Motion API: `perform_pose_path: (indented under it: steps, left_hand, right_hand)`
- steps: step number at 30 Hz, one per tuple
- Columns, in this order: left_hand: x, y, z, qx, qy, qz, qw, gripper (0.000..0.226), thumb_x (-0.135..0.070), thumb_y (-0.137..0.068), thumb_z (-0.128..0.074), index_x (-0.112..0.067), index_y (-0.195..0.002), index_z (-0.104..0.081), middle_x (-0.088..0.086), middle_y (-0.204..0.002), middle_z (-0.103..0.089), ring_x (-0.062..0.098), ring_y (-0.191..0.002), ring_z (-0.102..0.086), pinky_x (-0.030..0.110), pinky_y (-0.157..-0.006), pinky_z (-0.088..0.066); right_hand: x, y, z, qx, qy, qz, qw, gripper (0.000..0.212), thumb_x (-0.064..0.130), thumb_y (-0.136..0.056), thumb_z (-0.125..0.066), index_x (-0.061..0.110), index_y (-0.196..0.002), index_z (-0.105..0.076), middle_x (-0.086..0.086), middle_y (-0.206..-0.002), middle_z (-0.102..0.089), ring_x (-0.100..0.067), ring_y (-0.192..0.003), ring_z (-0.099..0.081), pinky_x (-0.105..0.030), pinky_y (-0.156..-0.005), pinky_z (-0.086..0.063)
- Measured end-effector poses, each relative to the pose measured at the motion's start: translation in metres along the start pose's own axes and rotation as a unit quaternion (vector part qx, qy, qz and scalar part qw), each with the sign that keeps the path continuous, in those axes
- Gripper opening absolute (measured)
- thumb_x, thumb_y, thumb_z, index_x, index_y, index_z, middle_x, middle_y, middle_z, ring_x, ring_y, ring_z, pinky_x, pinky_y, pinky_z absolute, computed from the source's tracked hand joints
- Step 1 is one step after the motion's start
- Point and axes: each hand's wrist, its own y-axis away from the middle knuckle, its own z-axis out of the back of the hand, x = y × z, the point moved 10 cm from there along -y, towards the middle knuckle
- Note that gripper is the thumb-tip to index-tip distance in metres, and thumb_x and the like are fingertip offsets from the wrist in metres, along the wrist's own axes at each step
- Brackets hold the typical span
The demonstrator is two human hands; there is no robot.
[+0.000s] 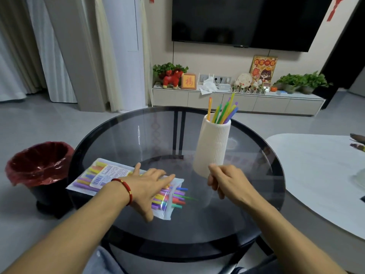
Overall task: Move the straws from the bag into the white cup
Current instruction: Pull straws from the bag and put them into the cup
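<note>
A clear plastic bag [102, 176] of coloured straws lies on the round glass table [122, 133], its open end to the right. Several straw ends [177, 196] stick out of that opening. My left hand [150, 186] lies flat on the bag, fingers spread, pressing it down. A tall ribbed white cup [214, 143] stands upright at the table's middle right with several straws [224, 112] standing in it. My right hand [227, 181] hovers just in front of the cup's base, fingers loosely curled and empty, to the right of the bag's opening.
A bin [39, 167] with a red liner stands on the floor to the left of the table. A white table [320, 175] sits close on the right. A TV cabinet with plants and ornaments [237, 95] runs along the far wall.
</note>
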Motion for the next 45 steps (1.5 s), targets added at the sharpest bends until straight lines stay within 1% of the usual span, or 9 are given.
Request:
perform_pose_path:
  steps: [6, 12, 16, 19, 26, 36, 41, 43, 45]
  left_hand:
    - [-0.011, -0.005, 0.024, -0.101, -0.046, 0.023, 0.993, 0.101, -0.047, -0.076, -0.068, -0.025, -0.157, -0.012, 0.008, -0.133, -0.043, 0.032, -0.125, -0.046, 0.065, -0.117, -0.021]
    - [-0.014, 0.003, 0.046, -0.186, -0.056, 0.061, 0.979, 0.100, -0.041, -0.075, -0.070, -0.024, -0.156, -0.014, 0.008, -0.129, -0.043, 0.030, -0.115, -0.048, 0.049, -0.100, -0.043]
    - [-0.030, 0.016, 0.065, -0.260, -0.145, 0.061, 0.953, 0.110, -0.044, -0.071, -0.075, -0.024, -0.157, -0.009, 0.010, -0.134, -0.038, 0.029, -0.119, -0.041, 0.057, -0.105, -0.033]
    - [-0.035, 0.018, 0.069, -0.276, -0.174, 0.074, 0.942, 0.114, -0.044, -0.071, -0.076, -0.023, -0.158, -0.006, 0.012, -0.138, -0.034, 0.032, -0.125, -0.039, 0.063, -0.110, -0.025]
    - [-0.004, 0.013, 0.056, -0.231, -0.082, 0.118, 0.962, 0.116, -0.035, -0.072, -0.077, -0.031, -0.157, 0.003, 0.007, -0.135, -0.033, 0.027, -0.126, -0.039, 0.065, -0.110, -0.029]
    - [0.025, 0.008, 0.028, -0.115, 0.022, 0.129, 0.985, 0.133, -0.013, -0.072, -0.082, -0.042, -0.155, 0.018, 0.006, -0.158, -0.018, 0.031, -0.152, -0.012, 0.081, -0.113, -0.004]
    - [0.015, 0.005, 0.012, -0.031, 0.120, 0.085, 0.989, 0.129, -0.068, -0.072, -0.072, -0.043, -0.153, 0.026, 0.002, -0.171, 0.017, 0.032, -0.155, 0.019, 0.075, -0.116, 0.004]
    - [-0.001, 0.001, 0.022, -0.055, 0.163, 0.058, 0.983, 0.121, -0.093, -0.070, -0.050, -0.041, -0.158, 0.014, -0.002, -0.171, 0.013, 0.027, -0.156, 0.015, 0.074, -0.116, 0.009]
    - [-0.016, -0.006, 0.038, -0.122, 0.184, 0.038, 0.974, 0.099, -0.087, -0.080, -0.043, -0.034, -0.159, -0.014, -0.001, -0.169, -0.012, 0.024, -0.157, -0.005, 0.072, -0.118, 0.007]
  right_hand:
    - [-0.016, -0.003, -0.031, 0.062, 0.038, -0.051, 0.996, 0.046, 0.045, -0.106, -0.041, 0.017, -0.085, -0.070, -0.010, -0.084, -0.074, -0.017, -0.042, -0.066, -0.029, -0.049, -0.054]
    - [-0.023, 0.004, -0.056, 0.100, -0.039, -0.109, 0.988, 0.041, 0.049, -0.105, -0.038, 0.017, -0.114, -0.061, -0.009, -0.100, -0.068, -0.021, -0.045, -0.070, -0.027, -0.041, -0.049]
    - [-0.011, 0.007, -0.086, 0.118, -0.196, -0.135, 0.964, 0.034, 0.044, -0.110, -0.040, 0.018, -0.122, -0.058, -0.012, -0.106, -0.072, -0.025, -0.059, -0.073, -0.031, -0.050, -0.057]
    - [-0.005, 0.009, -0.095, 0.100, -0.310, -0.147, 0.934, 0.027, 0.033, -0.109, -0.053, 0.010, -0.118, -0.063, -0.009, -0.083, -0.080, -0.021, -0.061, -0.074, -0.033, -0.059, -0.062]
    - [-0.015, -0.002, -0.058, -0.008, -0.298, -0.105, 0.949, 0.012, 0.015, -0.095, -0.077, 0.006, -0.102, -0.079, -0.013, -0.077, -0.080, -0.022, -0.060, -0.072, -0.030, -0.058, -0.061]
    - [-0.018, -0.007, 0.004, -0.049, -0.324, -0.071, 0.942, 0.009, -0.001, -0.084, -0.083, 0.008, -0.085, -0.081, -0.018, -0.079, -0.077, -0.017, -0.063, -0.073, -0.022, -0.064, -0.062]
    - [-0.025, 0.007, 0.051, -0.085, -0.324, -0.070, 0.940, 0.005, 0.007, -0.087, -0.081, 0.011, -0.086, -0.084, -0.021, -0.088, -0.078, -0.020, -0.072, -0.075, -0.026, -0.069, -0.065]
    - [-0.020, 0.012, 0.069, -0.095, -0.300, -0.043, 0.948, 0.006, 0.011, -0.088, -0.081, 0.016, -0.084, -0.084, -0.020, -0.088, -0.078, -0.024, -0.076, -0.073, -0.032, -0.073, -0.066]
    - [-0.011, 0.015, 0.080, -0.097, -0.294, -0.009, 0.951, 0.005, 0.018, -0.085, -0.082, 0.021, -0.081, -0.085, -0.014, -0.084, -0.079, -0.026, -0.076, -0.072, -0.035, -0.073, -0.064]
